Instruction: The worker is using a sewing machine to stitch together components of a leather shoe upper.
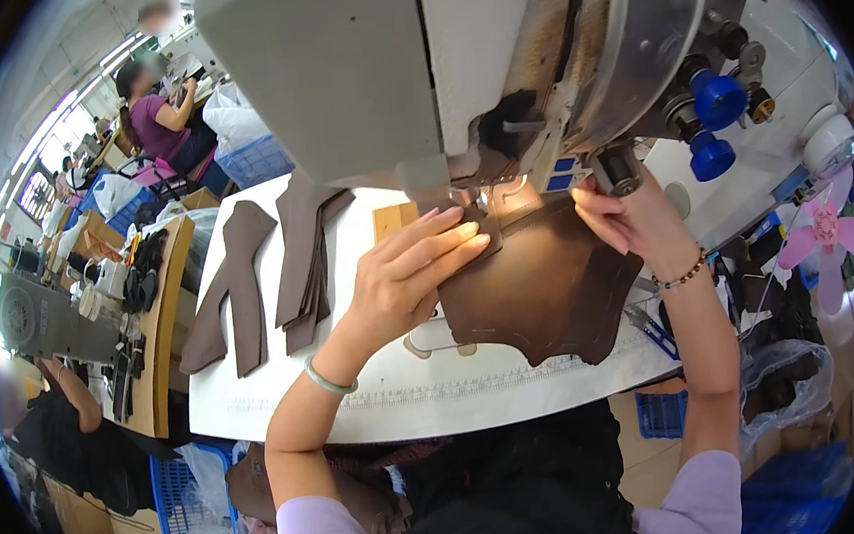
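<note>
Brown leather-look panel: likely light, supple; best held by edges | left hand, 10 o'clock: fingers together, flat | right hand, 2 o'clock: curled, grip unclear

We identify one large dark brown, leather-like panel with a curved, notched lower edge. It lies nearly flat on the white tabletop. We note a smaller dark brown, leather-like piece overlapping its upper left area.
</note>
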### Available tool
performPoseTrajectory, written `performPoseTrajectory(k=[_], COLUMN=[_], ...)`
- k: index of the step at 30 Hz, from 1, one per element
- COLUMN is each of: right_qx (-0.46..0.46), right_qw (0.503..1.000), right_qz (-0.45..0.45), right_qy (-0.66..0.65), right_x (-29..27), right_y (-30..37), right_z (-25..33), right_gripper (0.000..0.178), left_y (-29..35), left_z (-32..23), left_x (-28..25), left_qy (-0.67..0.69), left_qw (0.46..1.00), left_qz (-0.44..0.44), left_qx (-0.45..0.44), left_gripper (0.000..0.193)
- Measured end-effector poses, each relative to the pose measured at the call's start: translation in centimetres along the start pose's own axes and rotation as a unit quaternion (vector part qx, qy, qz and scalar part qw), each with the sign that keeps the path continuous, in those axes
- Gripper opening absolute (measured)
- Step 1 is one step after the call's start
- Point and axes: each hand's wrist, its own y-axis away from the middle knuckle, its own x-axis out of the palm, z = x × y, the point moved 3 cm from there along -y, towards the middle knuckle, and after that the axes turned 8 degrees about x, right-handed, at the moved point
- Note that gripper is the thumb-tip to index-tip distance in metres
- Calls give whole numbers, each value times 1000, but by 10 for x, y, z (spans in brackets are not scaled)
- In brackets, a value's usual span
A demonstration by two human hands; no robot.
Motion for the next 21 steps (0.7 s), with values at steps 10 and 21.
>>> performPoseTrajectory(k=[10, 21], right_qx=[-211, -385], right_qw=[779, 614], right_qz=[-204, -179], right_qy=[553, 665], right_x=[60, 56], right_y=[76, 42], right_z=[-23, -48], right_gripper=[26, 24], left_y=[6, 0], left_z=[8, 7], left_x=[5, 1], left_qy=[99, -22], left_qw=[994, 998], left_qz=[-33, -45], left_qx=[-21, 43], left_gripper=[50, 36])
